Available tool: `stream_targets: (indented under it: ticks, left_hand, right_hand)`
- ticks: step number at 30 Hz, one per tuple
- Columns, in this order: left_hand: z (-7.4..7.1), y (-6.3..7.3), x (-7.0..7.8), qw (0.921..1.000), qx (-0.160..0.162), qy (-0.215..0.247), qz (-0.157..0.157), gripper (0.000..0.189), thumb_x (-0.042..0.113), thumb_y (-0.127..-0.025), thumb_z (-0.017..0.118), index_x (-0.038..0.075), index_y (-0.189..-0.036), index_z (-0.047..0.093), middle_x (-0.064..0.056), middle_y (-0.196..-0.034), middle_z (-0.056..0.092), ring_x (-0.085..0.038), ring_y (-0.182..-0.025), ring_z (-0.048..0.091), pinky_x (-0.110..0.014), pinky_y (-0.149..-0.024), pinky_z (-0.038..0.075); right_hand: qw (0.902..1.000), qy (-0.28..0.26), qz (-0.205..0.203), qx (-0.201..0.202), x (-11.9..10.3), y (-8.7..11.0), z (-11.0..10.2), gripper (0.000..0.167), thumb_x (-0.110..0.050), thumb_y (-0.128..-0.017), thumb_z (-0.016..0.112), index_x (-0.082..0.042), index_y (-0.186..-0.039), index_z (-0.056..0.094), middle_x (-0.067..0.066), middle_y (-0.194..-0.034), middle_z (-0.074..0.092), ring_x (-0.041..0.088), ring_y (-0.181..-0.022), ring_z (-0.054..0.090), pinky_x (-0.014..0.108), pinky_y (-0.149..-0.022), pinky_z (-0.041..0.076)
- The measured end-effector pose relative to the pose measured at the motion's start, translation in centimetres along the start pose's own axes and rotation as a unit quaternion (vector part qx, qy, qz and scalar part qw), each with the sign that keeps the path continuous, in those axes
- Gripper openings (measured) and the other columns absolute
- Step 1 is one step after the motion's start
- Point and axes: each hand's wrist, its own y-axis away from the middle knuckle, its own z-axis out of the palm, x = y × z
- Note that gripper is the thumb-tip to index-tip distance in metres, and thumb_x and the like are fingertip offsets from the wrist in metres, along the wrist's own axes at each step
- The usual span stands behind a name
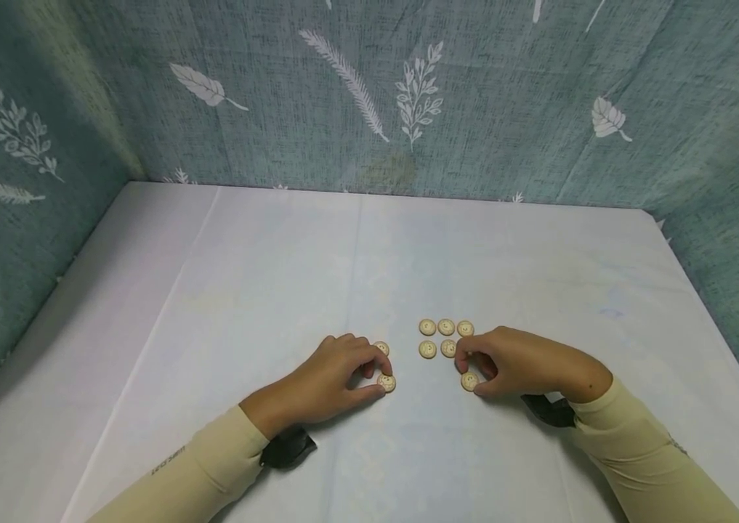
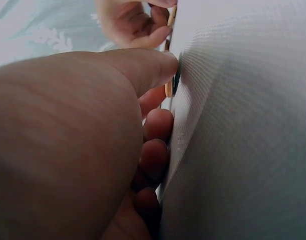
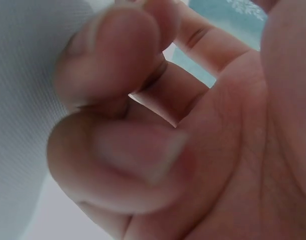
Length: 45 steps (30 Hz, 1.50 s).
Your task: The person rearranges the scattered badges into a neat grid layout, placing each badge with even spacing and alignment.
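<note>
On the white cloth, my left hand (image 1: 330, 378) pinches a small round wooden disc (image 1: 386, 383) with dark marks between thumb and index finger. Just behind it lies a second disc (image 1: 381, 349), partly covered by the fingers. In the left wrist view, the pinched disc (image 2: 169, 90) shows edge-on beside the thumb. My right hand (image 1: 516, 363) holds another wooden disc (image 1: 469, 381) by its edges, with thumb and index finger at the cloth. Past its fingertips sits a back row of three discs (image 1: 445, 327), with more discs (image 1: 427, 349) in front. The right wrist view shows only curled fingers (image 3: 117, 155).
A white cloth (image 1: 264, 269) covers the tabletop, with a few creases. Grey-green fabric walls with a white leaf print (image 1: 343, 109) rise at the back and both sides. Black straps (image 1: 287, 447) sit at both wrists, under tan sleeves (image 1: 192, 472).
</note>
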Motion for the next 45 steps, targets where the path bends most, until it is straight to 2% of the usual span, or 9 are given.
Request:
stream_targets:
  ticks: [9,15,20,32,39,45]
  left_hand:
    - [-0.23,-0.06,0.21,1.0000,0.002,0.000,0.004,0.014,0.031,-0.090,0.074,0.030,-0.101,0.065,0.015,-0.083,0.052,-0.004,-0.086,0.047,-0.032,-0.082,0.031]
    - [-0.04,0.07,0.02,1.0000,-0.006,0.002,-0.002,0.012,0.032,-0.091,0.073,0.031,-0.101,0.065,0.015,-0.083,0.051,-0.003,-0.087,0.046,-0.031,-0.081,0.031]
    - [-0.15,0.05,0.12,1.0000,0.002,0.001,0.004,0.013,0.031,-0.090,0.074,0.031,-0.100,0.066,0.014,-0.083,0.051,-0.004,-0.085,0.046,-0.031,-0.080,0.030]
    - [-0.13,0.07,0.17,1.0000,0.004,0.002,0.004,0.013,0.030,-0.090,0.075,0.030,-0.100,0.066,0.014,-0.083,0.051,-0.004,-0.085,0.047,-0.031,-0.081,0.031]
    - [0.04,0.24,0.00,0.9998,-0.013,0.013,-0.011,0.013,0.032,-0.091,0.074,0.031,-0.102,0.066,0.015,-0.084,0.051,-0.004,-0.086,0.046,-0.031,-0.080,0.030]
    - [0.04,0.13,0.04,1.0000,0.001,0.006,-0.001,0.015,0.031,-0.089,0.075,0.030,-0.101,0.066,0.015,-0.084,0.052,-0.004,-0.086,0.046,-0.031,-0.080,0.031]
  right_hand:
    - [0.9999,0.013,0.000,0.000,-0.23,-0.05,0.08,0.027,-0.003,-0.080,0.072,-0.023,-0.093,0.059,-0.013,-0.064,0.046,0.000,-0.058,0.043,0.020,-0.058,0.039]
    - [0.9995,0.029,-0.003,0.014,-0.12,-0.14,0.19,0.025,-0.003,-0.080,0.069,-0.023,-0.091,0.060,-0.014,-0.064,0.045,-0.001,-0.059,0.043,0.020,-0.058,0.039]
    - [0.9989,0.036,-0.006,0.028,0.00,-0.13,0.08,0.023,-0.002,-0.082,0.067,-0.023,-0.090,0.060,-0.013,-0.065,0.045,-0.001,-0.059,0.043,0.020,-0.058,0.039]
    - [0.9988,0.038,-0.005,0.028,-0.05,0.02,-0.30,0.025,0.000,-0.083,0.067,-0.022,-0.092,0.061,-0.012,-0.065,0.046,0.000,-0.060,0.043,0.020,-0.058,0.039]
    - [0.9996,0.025,0.002,0.016,0.06,-0.05,-0.25,0.024,-0.001,-0.084,0.067,-0.021,-0.094,0.061,-0.012,-0.065,0.046,0.000,-0.060,0.044,0.020,-0.058,0.039]
    - [0.9992,0.030,0.004,0.025,0.23,-0.13,-0.15,0.024,-0.001,-0.083,0.066,-0.022,-0.094,0.061,-0.013,-0.064,0.046,0.000,-0.059,0.044,0.020,-0.058,0.039]
